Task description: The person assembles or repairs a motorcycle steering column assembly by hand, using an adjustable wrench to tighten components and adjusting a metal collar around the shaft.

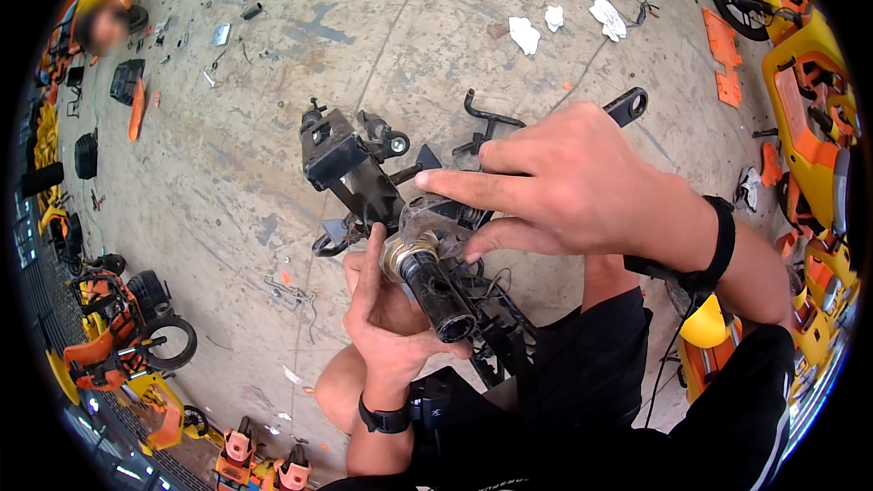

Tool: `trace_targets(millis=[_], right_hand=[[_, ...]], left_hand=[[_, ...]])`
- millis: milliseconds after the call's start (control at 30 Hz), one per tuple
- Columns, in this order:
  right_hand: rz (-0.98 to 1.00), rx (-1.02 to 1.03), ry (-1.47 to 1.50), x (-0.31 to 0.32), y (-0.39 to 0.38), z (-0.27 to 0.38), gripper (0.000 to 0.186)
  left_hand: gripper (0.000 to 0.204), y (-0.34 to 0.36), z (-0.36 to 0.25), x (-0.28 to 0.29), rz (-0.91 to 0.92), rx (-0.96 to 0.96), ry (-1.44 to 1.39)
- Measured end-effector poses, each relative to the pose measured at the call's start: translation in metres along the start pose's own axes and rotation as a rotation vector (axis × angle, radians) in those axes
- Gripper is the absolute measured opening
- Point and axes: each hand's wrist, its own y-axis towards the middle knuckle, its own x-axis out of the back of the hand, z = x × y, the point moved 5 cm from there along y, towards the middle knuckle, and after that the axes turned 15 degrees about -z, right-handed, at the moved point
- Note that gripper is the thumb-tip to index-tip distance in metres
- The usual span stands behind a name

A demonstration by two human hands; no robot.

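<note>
A black metal vehicle frame (364, 168) stands tilted in front of me. Its round tube (441, 295) points toward me, with a brass-coloured ring (396, 256) around its base. My left hand (386, 323) cradles this tube from the left and below, one finger up beside the ring and the thumb under the open end. Above the ring, my right hand (573, 186) grips what looks like a wrench, its grey head (435, 216) against the ring area. The slotted end of its dark handle (629, 106) sticks out behind that hand. The palm hides the middle of the handle.
Orange and yellow vehicles (809, 109) line the right side; more, including an orange one (118, 318), stand left. White crumpled pieces (525, 35) and an orange panel (723, 55) lie on the concrete floor (436, 64). Another person (102, 27) is at the far left.
</note>
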Motion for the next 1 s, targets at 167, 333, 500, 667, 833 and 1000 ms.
trace_targets(millis=[167,333,500,667,833,1000], right_hand=[[-0.023,-0.082,-0.024,-0.002,-0.013,0.006,0.052],[-0.106,-0.198,-0.024,-0.007,-0.031,0.021,0.054],[-0.198,-0.433,-0.018,-0.015,-0.048,0.035,0.064],[-0.238,-0.505,-0.002,-0.017,-0.049,0.036,0.063],[-0.218,-0.359,0.079,-0.006,-0.045,0.006,0.069],[0.015,0.01,0.031,0.003,-0.002,-0.009,0.054]], left_hand=[[0.125,0.002,0.0,0.0,-0.004,-0.097,0.078],[0.119,-0.001,-0.004,-0.004,-0.023,-0.1,0.054],[0.133,0.001,-0.015,-0.013,-0.075,-0.031,0.045],[0.132,0.003,-0.011,-0.004,-0.056,-0.056,0.015],[0.132,0.005,-0.011,-0.006,-0.019,-0.111,0.098],[0.127,0.006,-0.024,-0.01,-0.013,-0.056,0.03]])
